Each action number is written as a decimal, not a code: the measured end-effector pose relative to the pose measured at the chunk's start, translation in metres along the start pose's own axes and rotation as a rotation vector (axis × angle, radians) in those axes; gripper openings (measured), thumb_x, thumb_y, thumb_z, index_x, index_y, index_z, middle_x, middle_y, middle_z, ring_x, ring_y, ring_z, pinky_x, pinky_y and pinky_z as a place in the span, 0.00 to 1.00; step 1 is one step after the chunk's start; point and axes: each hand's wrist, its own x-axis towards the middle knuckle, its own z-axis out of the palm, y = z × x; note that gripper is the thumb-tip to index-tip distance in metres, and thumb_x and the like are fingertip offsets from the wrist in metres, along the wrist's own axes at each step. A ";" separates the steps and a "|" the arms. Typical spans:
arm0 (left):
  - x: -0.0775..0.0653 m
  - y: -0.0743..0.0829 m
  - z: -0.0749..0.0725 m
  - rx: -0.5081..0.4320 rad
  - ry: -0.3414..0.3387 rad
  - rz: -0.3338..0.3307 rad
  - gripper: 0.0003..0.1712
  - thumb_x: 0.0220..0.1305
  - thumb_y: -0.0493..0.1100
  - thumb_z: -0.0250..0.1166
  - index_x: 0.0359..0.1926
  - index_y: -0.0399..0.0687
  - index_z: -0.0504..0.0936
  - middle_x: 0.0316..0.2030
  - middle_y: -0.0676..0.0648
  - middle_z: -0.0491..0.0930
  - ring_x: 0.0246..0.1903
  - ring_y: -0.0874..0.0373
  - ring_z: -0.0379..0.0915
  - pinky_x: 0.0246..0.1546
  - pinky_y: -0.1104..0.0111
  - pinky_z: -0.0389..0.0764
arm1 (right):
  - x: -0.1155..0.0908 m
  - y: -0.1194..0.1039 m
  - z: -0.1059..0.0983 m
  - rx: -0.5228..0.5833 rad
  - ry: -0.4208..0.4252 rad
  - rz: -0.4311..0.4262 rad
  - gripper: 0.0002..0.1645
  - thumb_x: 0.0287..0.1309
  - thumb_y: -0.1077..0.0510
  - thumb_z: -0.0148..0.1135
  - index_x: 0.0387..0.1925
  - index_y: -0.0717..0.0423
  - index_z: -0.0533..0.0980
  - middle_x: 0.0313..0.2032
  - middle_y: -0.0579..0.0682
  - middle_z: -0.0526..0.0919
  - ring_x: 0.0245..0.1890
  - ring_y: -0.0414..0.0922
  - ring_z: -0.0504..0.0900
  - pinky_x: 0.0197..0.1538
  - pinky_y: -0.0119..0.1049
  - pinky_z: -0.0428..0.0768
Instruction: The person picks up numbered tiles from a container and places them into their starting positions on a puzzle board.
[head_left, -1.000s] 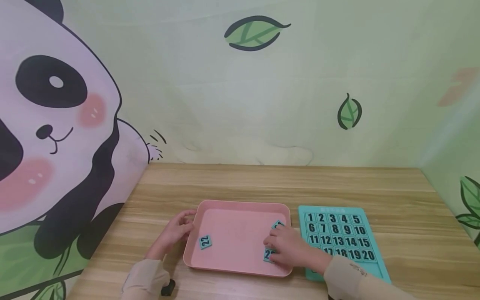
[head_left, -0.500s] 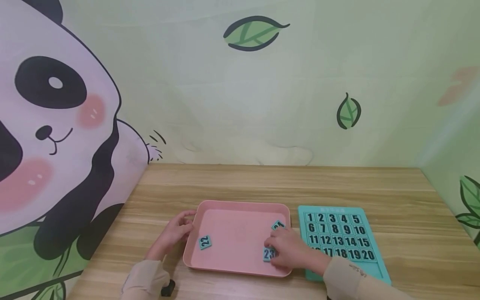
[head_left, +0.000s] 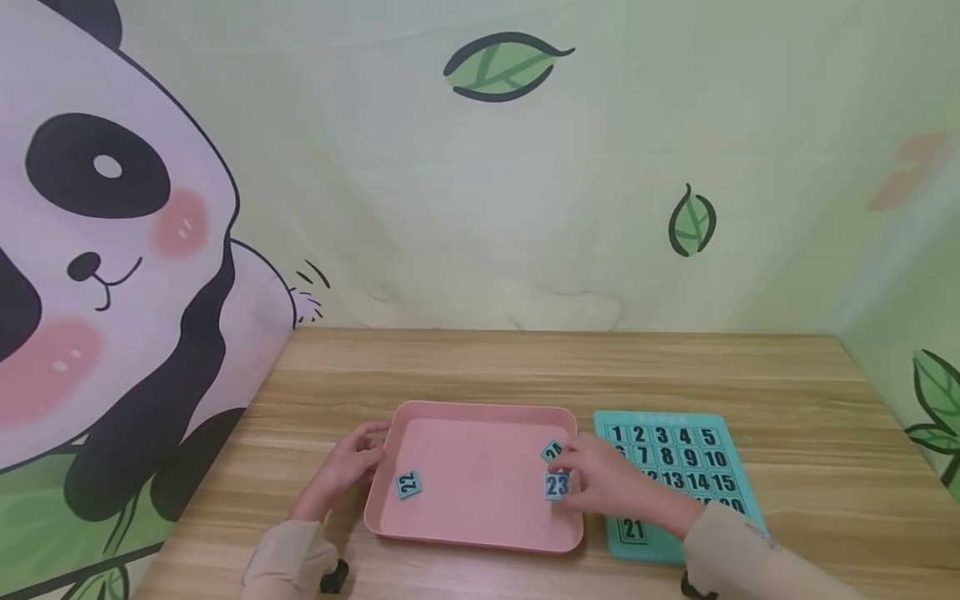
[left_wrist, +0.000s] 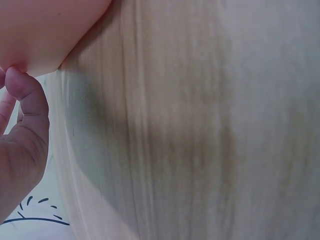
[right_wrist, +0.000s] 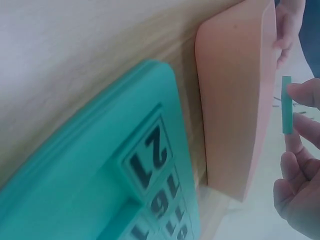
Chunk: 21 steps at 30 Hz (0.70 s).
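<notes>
My right hand pinches a teal number tile marked 23 over the right side of the pink tray. In the right wrist view this tile shows edge-on between thumb and fingers, raised above the tray's rim. Behind it in the tray lies the 24 tile, partly covered by the fingers. A 22 tile lies turned sideways near the tray's left wall. My left hand holds the tray's left edge, its thumb against the rim in the left wrist view.
Right of the tray lies a teal number board, partly under my right forearm, with rows of numbered tiles and a 21 tile starting its bottom row. Wood tabletop extends behind both, up to a panda-printed backdrop.
My right hand has taken up the 23 tile and moved it slightly right and back, uncovering the board's 21 tile. The left hand keeps its place at the tray.
</notes>
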 end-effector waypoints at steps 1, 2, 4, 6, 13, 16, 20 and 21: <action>0.000 0.001 0.000 0.000 0.001 -0.001 0.24 0.57 0.32 0.50 0.57 0.41 0.64 0.33 0.44 0.68 0.27 0.57 0.67 0.25 0.68 0.71 | -0.003 0.002 -0.002 0.009 0.001 0.010 0.19 0.38 0.53 0.66 0.38 0.50 0.79 0.31 0.40 0.70 0.34 0.37 0.64 0.35 0.29 0.67; -0.001 0.001 0.000 0.002 0.001 -0.001 0.24 0.57 0.32 0.50 0.57 0.41 0.64 0.33 0.44 0.68 0.26 0.57 0.67 0.25 0.68 0.71 | -0.005 0.003 -0.004 0.018 0.000 0.020 0.19 0.39 0.53 0.66 0.38 0.50 0.79 0.31 0.40 0.70 0.34 0.37 0.64 0.35 0.29 0.67; -0.001 0.002 0.000 0.006 0.003 -0.003 0.24 0.57 0.32 0.50 0.57 0.41 0.64 0.33 0.44 0.68 0.26 0.57 0.67 0.24 0.68 0.71 | -0.011 0.007 -0.009 0.024 0.008 0.037 0.19 0.39 0.54 0.66 0.39 0.50 0.79 0.31 0.39 0.70 0.34 0.38 0.65 0.35 0.29 0.66; -0.001 0.002 0.000 0.008 0.004 -0.003 0.24 0.58 0.32 0.50 0.57 0.41 0.64 0.33 0.44 0.68 0.26 0.58 0.67 0.24 0.68 0.72 | -0.018 0.013 -0.013 0.030 0.014 0.060 0.20 0.39 0.54 0.66 0.40 0.50 0.79 0.31 0.39 0.70 0.34 0.39 0.65 0.35 0.29 0.66; 0.001 -0.001 0.000 0.000 0.003 -0.003 0.24 0.57 0.32 0.51 0.57 0.40 0.64 0.33 0.44 0.68 0.25 0.58 0.67 0.24 0.69 0.72 | -0.040 0.034 -0.027 0.013 0.025 0.139 0.19 0.41 0.53 0.65 0.40 0.50 0.78 0.31 0.39 0.69 0.33 0.38 0.64 0.32 0.28 0.66; 0.002 -0.001 0.000 0.004 0.005 -0.008 0.24 0.57 0.32 0.50 0.57 0.41 0.64 0.33 0.45 0.68 0.25 0.59 0.66 0.24 0.69 0.71 | -0.049 0.042 -0.032 0.009 0.038 0.164 0.18 0.41 0.53 0.65 0.39 0.49 0.78 0.32 0.40 0.70 0.34 0.38 0.65 0.32 0.28 0.68; 0.003 0.000 0.001 0.007 -0.001 -0.015 0.24 0.57 0.33 0.50 0.57 0.41 0.64 0.33 0.45 0.68 0.25 0.59 0.67 0.25 0.69 0.71 | -0.060 0.051 -0.035 -0.012 0.066 0.180 0.18 0.40 0.53 0.66 0.39 0.50 0.78 0.31 0.40 0.72 0.35 0.39 0.68 0.34 0.30 0.70; 0.002 0.000 0.001 0.008 0.000 -0.015 0.24 0.57 0.33 0.50 0.57 0.41 0.64 0.33 0.44 0.68 0.26 0.59 0.67 0.25 0.69 0.71 | -0.063 0.053 -0.036 -0.016 0.076 0.177 0.18 0.39 0.54 0.66 0.38 0.50 0.78 0.31 0.39 0.72 0.35 0.39 0.68 0.34 0.30 0.70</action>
